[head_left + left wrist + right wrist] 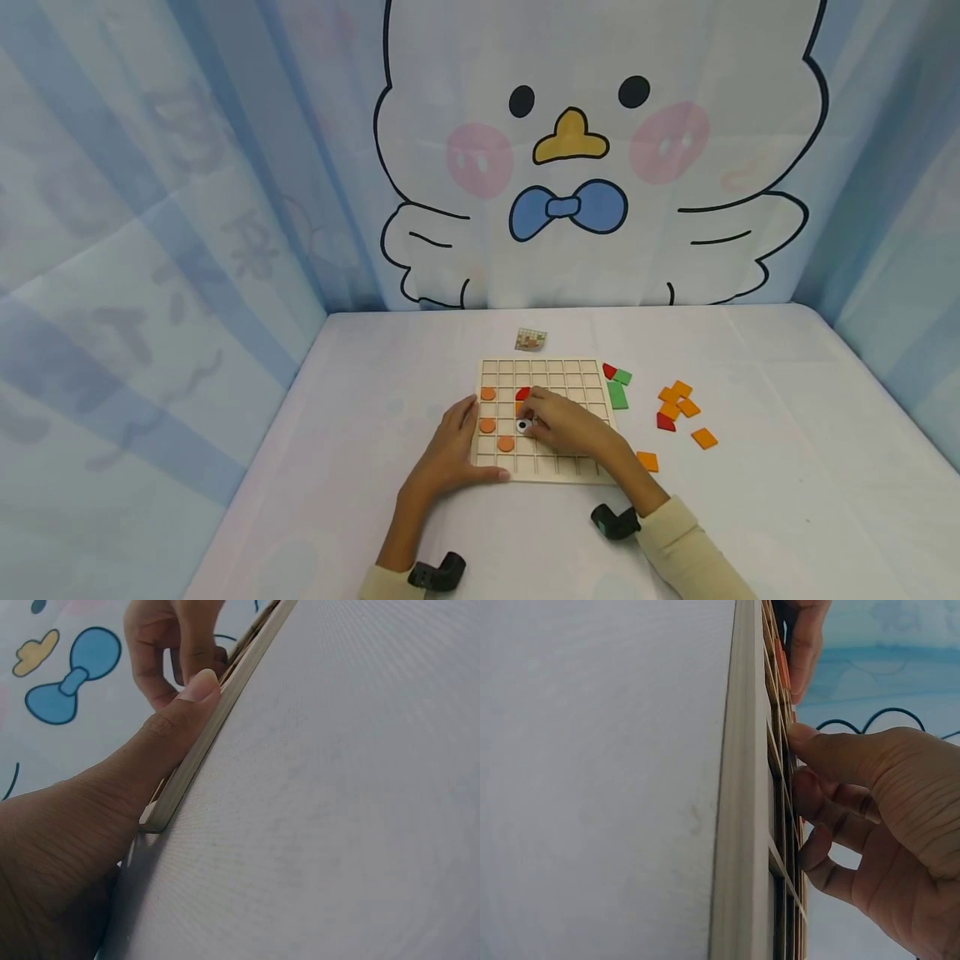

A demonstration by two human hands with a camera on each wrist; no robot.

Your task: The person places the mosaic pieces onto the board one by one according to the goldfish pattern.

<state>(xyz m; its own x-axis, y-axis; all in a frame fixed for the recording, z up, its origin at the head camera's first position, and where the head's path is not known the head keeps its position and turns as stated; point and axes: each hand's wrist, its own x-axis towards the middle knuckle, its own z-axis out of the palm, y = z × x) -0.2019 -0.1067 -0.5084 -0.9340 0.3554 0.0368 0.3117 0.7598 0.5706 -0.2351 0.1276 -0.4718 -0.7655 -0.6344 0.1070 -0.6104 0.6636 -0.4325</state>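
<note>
A cream board (555,478) with a raised square grid lies on the table. My left hand (448,454) rests at its near left corner, fingers along the left edge and straight thumb on the front edge. Over the middle of the grid, my right hand (566,421) curls its fingers and pinches a round white eye piece (522,426) with a black dot. A red piece (522,392) and an orange piece (519,408), partly covered by the fingers, lie in cells just beyond. Round orange discs (487,426) sit in cells near the left side.
Beyond the board lies a small patterned card (531,339). To its right are green pieces (617,395), a red piece (666,422) and several orange squares (669,409). One orange square (647,461) is close to the right forearm. A printed curtain (570,267) hangs behind the table.
</note>
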